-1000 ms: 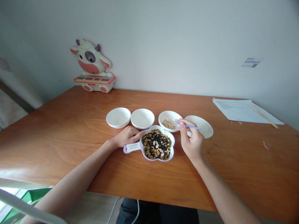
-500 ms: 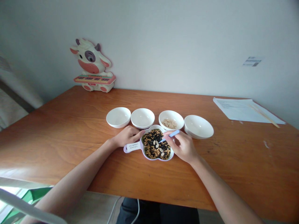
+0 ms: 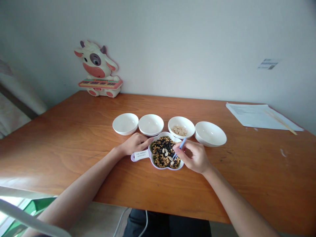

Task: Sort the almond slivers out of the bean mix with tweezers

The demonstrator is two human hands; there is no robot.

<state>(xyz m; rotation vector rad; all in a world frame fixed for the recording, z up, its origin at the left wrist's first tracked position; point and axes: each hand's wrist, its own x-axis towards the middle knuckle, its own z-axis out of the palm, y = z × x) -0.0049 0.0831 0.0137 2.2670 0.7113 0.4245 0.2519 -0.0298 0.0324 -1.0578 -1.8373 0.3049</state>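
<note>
Between my hands lies a flower-shaped dish with a lilac rim [image 3: 161,168] and a labelled handle pointing left. It holds a mix of black and yellow beans [image 3: 161,144] with several pale peanuts or seeds [image 3: 166,153] on top. My left hand [image 3: 136,144] grips the dish's left edge near the handle, thumb on the rim. In my right hand [image 3: 194,155], pinched between thumb and fingers, are light-blue tweezers [image 3: 182,144]. Their two tips point down into the mix beside the pale pieces at the lower right; whether they touch one I cannot tell.
Behind the dish stand white bowls in a row: far left [image 3: 120,130], second [image 3: 145,131], third [image 3: 189,131] with pale pieces inside, and far right [image 3: 216,141]. A cow toy keyboard [image 3: 98,72] stands at the back left. Papers [image 3: 251,115] with a chopstick-like stick [image 3: 283,124] lie back right.
My right hand has turned the tweezers steeper and shifted their tips down and right, from the middle pale pieces toward the lower-right ones. My left hand stays on the dish.
</note>
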